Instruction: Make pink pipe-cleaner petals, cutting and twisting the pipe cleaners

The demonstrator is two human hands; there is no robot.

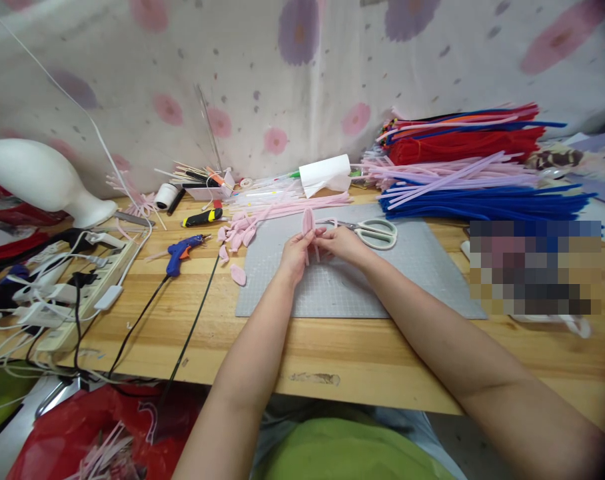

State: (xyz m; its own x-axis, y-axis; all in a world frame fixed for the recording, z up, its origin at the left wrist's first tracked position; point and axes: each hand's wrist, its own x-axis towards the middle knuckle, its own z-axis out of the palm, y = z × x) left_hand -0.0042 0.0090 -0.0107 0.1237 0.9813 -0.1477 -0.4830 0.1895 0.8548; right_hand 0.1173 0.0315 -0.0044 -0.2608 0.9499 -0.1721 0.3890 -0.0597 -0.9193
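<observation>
Both hands meet over a grey cutting mat (352, 287) on the wooden table (362, 360). My left hand (295, 253) is closed around a pink pipe-cleaner petal (308, 220) that stands upright between the hands. My right hand (343, 243) pinches the same piece from the right, fingers pressed together. Several finished pink petals (236, 240) lie just left of the mat. White-handled scissors (375, 233) rest on the mat right behind my right hand.
A blue glue gun (182, 252) and a yellow-black utility knife (202, 217) lie left of the mat. A power strip (82, 293) with cables fills the left edge. Stacks of blue, red and pink pipe cleaners (472, 173) sit at the back right. A white foam head (37, 177) stands at the far left.
</observation>
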